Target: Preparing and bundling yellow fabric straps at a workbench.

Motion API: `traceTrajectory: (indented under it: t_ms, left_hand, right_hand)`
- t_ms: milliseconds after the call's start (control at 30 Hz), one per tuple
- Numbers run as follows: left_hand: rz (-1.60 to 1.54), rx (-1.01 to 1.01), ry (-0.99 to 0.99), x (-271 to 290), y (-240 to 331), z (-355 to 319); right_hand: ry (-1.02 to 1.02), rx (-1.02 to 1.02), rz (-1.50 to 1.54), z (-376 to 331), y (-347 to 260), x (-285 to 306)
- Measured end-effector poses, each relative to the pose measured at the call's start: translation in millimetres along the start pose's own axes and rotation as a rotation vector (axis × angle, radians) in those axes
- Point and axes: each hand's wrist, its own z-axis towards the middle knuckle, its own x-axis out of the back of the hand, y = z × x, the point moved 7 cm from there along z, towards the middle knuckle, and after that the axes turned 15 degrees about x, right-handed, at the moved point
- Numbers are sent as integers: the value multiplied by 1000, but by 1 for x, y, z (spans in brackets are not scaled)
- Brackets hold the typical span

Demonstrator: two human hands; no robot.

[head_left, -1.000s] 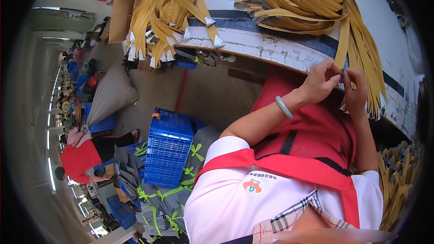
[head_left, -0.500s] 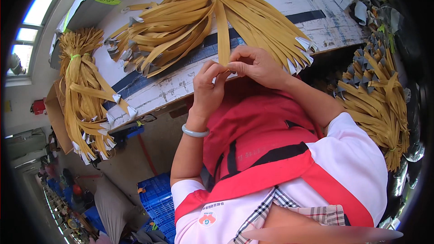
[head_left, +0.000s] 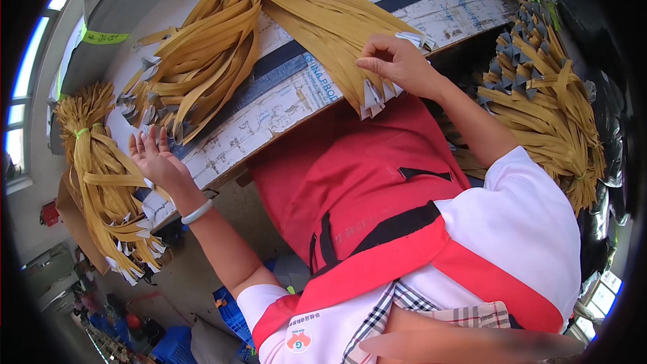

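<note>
two hands, well apart now – and it's the left hand [head_left: 160, 162] reaching far out, its forearm slanting up and away, a pale bracelet [head_left: 197, 211] round the wrist. fingers loosely spread, slightly bent, no grip on anything that shows, right beside the grey-tipped straps [head_left: 209, 61] lying across the white table [head_left: 242, 140]. whether a fingertip touches them, can't tell!

over to the right hand [head_left: 401, 67] – elbow bent, forearm angling in from the right, wrist near the table edge. fingers curled, thumb drawn up close to the forefinger; whether anything is pinched there, can't tell. it's over the white-tipped straps [head_left: 323, 20], mustard yellow, fanned across the table with their ends at the edge, just above the red apron [head_left: 364, 175]. another tied bundle [head_left: 101, 155] hangs off the table's left end, beyond the left hand.
</note>
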Motion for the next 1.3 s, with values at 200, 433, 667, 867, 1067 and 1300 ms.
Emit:
traceTrajectory:
  t_ms: [200, 433, 667, 867, 1067, 1300]
  left_hand:
    - [431, 151, -672, -95, -92, -135]
    - [353, 104, -909, -154, -105, -211]
    - [332, -95, -991, -167, -81, -195]
    - [155, 386, -1005, -161, -88, -179]
    - [123, 321, -890, -157, -88, -170]
    - [415, -280, -514, -146, -78, -186]
  right_hand:
    - [-582, 550, -784, -43, -11, -53]
    - [-528, 221, -50, -20, -22, -50]
    - [-411, 30, 375, 5, -39, -62]
    - [-618, -11, 344, 24, -28, -76]
    - [-488, 16, 348, 31, -28, -82]
    - [-173, 520, -127, 21, -54, -84]
